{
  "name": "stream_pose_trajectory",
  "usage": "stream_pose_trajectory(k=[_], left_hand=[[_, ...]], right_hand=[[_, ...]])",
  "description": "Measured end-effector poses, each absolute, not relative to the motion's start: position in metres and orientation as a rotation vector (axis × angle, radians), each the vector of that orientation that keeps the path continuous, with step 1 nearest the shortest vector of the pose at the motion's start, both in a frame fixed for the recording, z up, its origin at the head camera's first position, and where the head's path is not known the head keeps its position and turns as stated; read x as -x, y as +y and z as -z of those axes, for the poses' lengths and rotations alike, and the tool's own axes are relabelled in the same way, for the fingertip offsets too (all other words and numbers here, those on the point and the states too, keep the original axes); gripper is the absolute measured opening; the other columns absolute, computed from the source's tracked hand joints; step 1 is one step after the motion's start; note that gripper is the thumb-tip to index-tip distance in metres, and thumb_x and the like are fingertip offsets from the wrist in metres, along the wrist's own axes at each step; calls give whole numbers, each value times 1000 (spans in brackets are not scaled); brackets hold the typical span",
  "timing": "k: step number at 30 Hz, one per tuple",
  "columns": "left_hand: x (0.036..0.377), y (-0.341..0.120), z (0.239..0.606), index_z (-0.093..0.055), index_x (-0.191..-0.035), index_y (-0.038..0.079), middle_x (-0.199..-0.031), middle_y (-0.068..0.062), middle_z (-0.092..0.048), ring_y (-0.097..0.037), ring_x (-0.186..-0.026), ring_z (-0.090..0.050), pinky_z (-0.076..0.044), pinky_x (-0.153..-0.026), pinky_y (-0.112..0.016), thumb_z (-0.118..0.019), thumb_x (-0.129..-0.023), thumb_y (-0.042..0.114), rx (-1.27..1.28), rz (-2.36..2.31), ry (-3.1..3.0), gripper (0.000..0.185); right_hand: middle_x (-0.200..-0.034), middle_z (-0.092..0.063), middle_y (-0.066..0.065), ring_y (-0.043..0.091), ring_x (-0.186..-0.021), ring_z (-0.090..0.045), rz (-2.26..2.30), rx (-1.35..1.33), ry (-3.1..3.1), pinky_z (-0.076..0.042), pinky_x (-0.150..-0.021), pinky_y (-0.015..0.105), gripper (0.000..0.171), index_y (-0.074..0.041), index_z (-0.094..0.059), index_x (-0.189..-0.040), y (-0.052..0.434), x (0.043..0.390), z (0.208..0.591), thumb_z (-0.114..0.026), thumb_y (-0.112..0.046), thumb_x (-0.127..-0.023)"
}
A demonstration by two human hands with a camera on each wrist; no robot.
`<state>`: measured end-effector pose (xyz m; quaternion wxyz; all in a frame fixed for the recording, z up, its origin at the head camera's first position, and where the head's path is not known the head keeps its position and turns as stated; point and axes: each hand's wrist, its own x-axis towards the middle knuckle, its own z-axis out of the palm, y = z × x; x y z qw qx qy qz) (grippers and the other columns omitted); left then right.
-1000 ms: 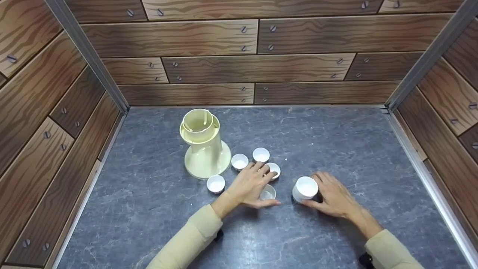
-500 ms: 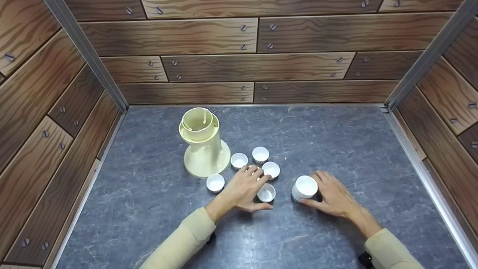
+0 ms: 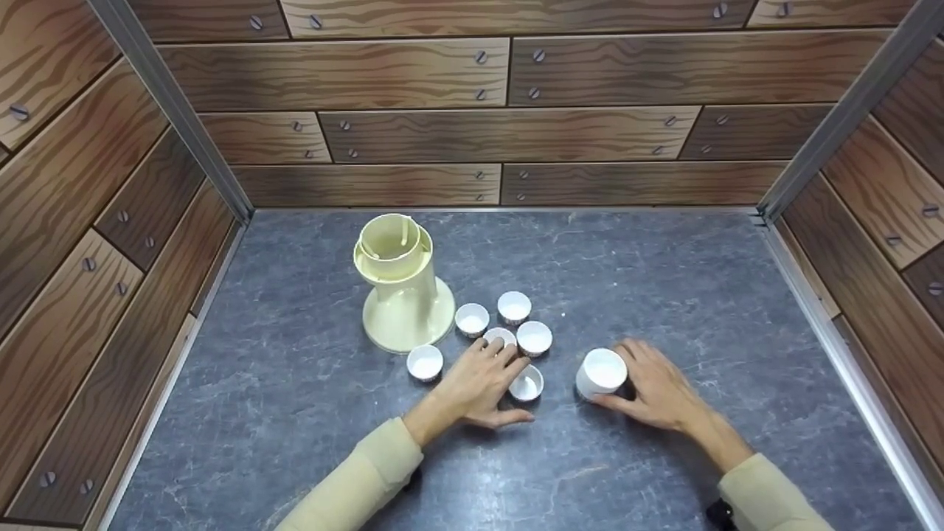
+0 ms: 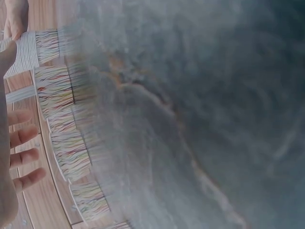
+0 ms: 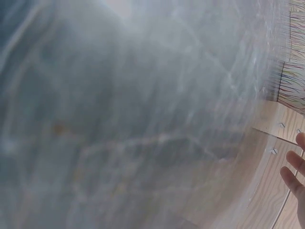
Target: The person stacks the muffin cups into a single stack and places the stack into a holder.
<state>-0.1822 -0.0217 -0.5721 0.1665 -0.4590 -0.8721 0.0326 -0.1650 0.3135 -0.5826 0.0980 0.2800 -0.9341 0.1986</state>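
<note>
Near the middle of the tabletop (image 3: 664, 258), our left hand (image 3: 476, 383) lies spread beside a little paper cup (image 3: 527, 382). Our right hand (image 3: 656, 383) curls round a stack of cups (image 3: 602, 372).

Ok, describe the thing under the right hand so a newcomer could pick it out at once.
Start at the tall cream stand on the grey table. Right of the small liners clustered by it, the right hand holds a white stack of liners, taller than every single liner.
</note>
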Motion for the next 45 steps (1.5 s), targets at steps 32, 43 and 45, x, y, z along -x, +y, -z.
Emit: stream_pose_trajectory(k=[32,43,45], left_hand=[[183,-19,580,-64,-112,14,-104,-5,-56,-24,-95,-50,-43,-79,-38,-45,-88,80,1251,-85,-2485,73],[184,-19,580,-65,-108,15,-104,-4,-56,-25,-95,-50,-44,-78,-39,-46,-90,77,1257,-112,-2482,67],[184,-19,580,-65,-106,14,-103,-4,-56,-25,-95,-50,-44,-78,-39,-45,-90,76,1257,-121,-2473,67]], right_hand=[[-114,-58,4,24,-107,-55,-571,-866,-2746,-46,-92,48,70,-9,-63,-122,314,166,581,-75,-65,-81],[-114,-58,4,24,-106,-55,-564,-858,-2747,-46,-91,48,72,-9,-63,-122,314,166,581,-75,-66,-81],[-114,-58,4,24,-107,-55,-568,-861,-2746,-46,-92,48,71,-9,-62,-122,314,166,581,-75,-66,-81]])
